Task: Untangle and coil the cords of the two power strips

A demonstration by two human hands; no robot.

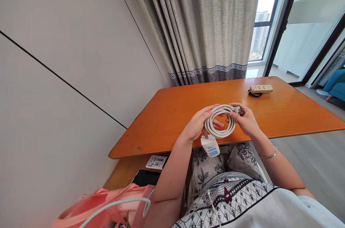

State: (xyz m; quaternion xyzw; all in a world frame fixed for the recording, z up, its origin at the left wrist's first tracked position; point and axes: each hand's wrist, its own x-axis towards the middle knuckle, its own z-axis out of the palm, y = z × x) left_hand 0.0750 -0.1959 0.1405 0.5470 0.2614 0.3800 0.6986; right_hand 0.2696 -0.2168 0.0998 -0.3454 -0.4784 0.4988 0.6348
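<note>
A white power cord (221, 134), wound into a round coil, is held up over the near edge of the wooden table (188, 113). My left hand (201, 122) grips the coil's left side, with some fingers passing behind and through the loop. On the right side, my right hand (244, 118) pinches the coil between thumb and fingers, close to the plug (239, 110) with its metal prongs. From the coil's lower left hangs a white block (210, 146) with a blue-and-white label, above my lap.
A cream power strip (261, 89) with a black cord lies at the table's far right. Below the left edge sit a white labelled box (156, 162) and a dark flat object (146, 177). A pink bag (99, 203) stands at lower left. Behind the table hangs a grey curtain (210, 23).
</note>
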